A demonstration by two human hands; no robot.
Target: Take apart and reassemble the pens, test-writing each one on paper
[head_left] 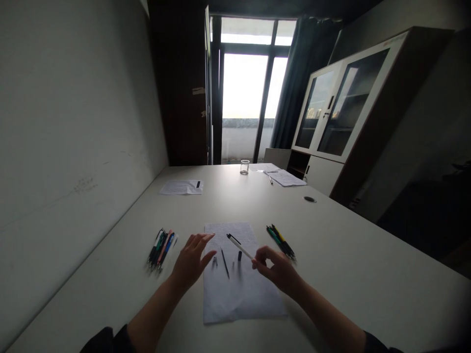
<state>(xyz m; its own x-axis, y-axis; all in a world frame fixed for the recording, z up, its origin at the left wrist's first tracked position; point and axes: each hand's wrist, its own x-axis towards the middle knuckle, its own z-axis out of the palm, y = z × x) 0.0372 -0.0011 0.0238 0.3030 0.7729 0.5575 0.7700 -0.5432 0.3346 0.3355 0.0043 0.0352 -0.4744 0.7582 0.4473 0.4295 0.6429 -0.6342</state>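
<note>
My right hand (277,267) pinches the lower end of a white pen barrel (241,247), which points up and left over a written sheet of paper (239,289) on the table. My left hand (192,260) rests at the sheet's left edge with its fingers spread and nothing in it. On the sheet between my hands lie a thin dark refill (224,263), a small dark cap piece (239,255) and a tiny part (214,262). A bunch of coloured pens (161,248) lies left of my left hand. Another bunch of pens (281,241) lies just beyond my right hand.
The long white table (331,245) runs along a wall on the left. Farther back lie a sheet of paper (182,187), a glass beaker (245,167) and more papers with a pen (284,177). A cable hole (309,199) is at right. A glass-door cabinet (342,113) stands beyond.
</note>
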